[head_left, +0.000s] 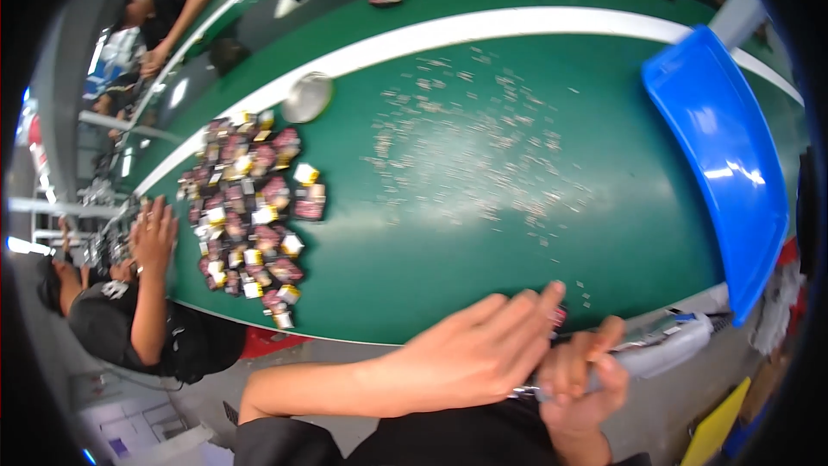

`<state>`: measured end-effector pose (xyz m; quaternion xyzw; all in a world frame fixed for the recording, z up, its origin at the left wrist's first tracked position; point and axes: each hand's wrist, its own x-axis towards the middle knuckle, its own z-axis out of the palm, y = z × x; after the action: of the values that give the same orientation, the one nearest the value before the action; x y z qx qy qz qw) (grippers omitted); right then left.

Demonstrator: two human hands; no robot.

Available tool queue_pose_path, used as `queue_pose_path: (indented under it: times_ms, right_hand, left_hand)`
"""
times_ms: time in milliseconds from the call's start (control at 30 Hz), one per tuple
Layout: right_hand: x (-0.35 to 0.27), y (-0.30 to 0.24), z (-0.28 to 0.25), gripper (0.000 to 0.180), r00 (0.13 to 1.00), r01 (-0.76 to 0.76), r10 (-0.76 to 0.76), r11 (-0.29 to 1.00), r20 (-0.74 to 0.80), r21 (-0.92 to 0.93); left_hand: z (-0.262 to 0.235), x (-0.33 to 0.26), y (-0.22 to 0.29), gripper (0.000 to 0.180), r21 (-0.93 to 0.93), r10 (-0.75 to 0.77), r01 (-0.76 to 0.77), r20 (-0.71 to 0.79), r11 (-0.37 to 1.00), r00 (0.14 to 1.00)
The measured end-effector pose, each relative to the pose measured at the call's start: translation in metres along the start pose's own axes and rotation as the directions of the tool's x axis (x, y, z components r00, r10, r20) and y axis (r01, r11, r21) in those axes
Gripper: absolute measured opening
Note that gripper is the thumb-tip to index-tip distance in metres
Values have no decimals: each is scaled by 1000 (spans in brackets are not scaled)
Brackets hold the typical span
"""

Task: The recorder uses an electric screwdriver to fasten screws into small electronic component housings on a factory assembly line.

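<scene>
My left hand [483, 341] reaches across the table's near edge, its fingers curled together around a small red-and-black part [560, 318], which it mostly hides. Close beside it on the right, my right hand [586, 371] is closed, thumb and fingers bent inward; what they hold is hidden. A shiny metal bit [523, 392] shows between the two hands, and I cannot make out what it belongs to. Ahead of the hands, many tiny pale slivers [466, 155] lie scattered over the green tabletop [638, 207].
A heap of small black-and-red parts with yellow-and-white pieces [250, 216] covers the left side. Behind it sits a round metal dish [308, 97]. A blue bin [720, 155] stands at the right edge. At the left, another person's hand [153, 237] rests near the heap.
</scene>
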<state>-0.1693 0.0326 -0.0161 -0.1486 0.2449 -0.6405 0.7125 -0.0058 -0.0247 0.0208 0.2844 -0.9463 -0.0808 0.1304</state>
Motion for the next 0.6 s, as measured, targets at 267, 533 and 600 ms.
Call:
queue_pose_path:
  times_ms: [267, 533, 600]
  right_hand:
    - [9, -32, -7, 8, 984, 176, -176, 984, 40, 2]
    - [13, -31, -4, 8, 970, 217, -217, 976, -113, -7]
    - [12, -31, -7, 9, 985, 170, -169, 985, -35, 17]
  left_hand:
    - [-8, -49, -14, 36, -51, -281, 277, -236, 959, 930]
    - [-71, -126, -80, 45, 363, -682, 841, -494, 401, 538]
    - [-65, -111, -73, 42, 342, -658, 814, -480, 469, 580]
